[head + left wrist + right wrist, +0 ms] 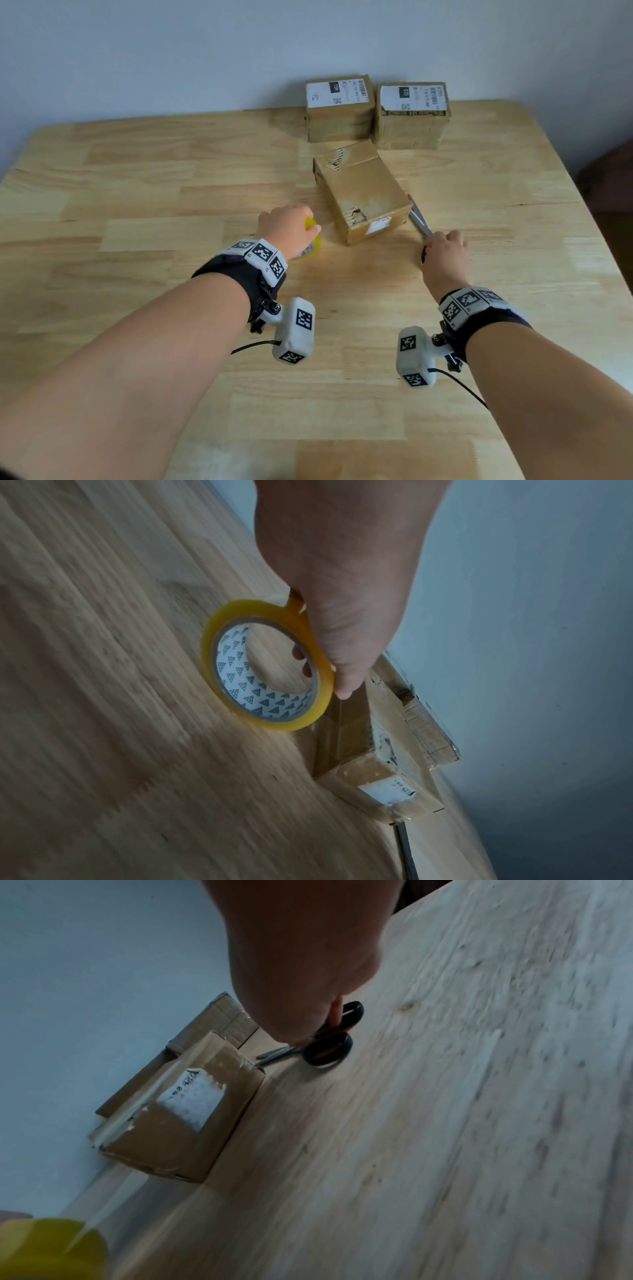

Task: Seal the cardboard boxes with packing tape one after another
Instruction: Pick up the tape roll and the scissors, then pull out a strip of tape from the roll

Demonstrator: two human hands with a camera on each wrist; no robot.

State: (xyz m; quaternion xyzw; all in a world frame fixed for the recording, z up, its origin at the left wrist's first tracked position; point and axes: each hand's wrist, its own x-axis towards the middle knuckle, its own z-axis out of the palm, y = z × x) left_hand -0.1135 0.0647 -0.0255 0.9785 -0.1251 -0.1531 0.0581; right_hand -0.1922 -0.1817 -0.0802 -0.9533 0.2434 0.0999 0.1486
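The left hand (287, 228) is gripping the yellow tape roll (267, 666), fingers curled through its core and thumb on the outer rim. The roll is standing on edge on the wooden table (137, 205), just left of the near box (363, 192). In the right wrist view, a clear strip of tape appears to be running from the roll up to the near box's top edge; whether it is bonded there cannot be confirmed.

The right hand (445, 255) is closing around the black handles of the scissors (325, 1045), which are lying on the table just right of the near box, blades pointing toward it.

Judged progress: the near box is mid-seal, with the strip awaiting a cut. Two labelled boxes, the far left box (339, 109) and the far right box (411, 116), are standing side by side at the far edge by the wall; both are looking closed and glossy with tape, though fresh sealing cannot be told from old.

The near box is showing torn cardboard at two top corners and a white label on its near face.
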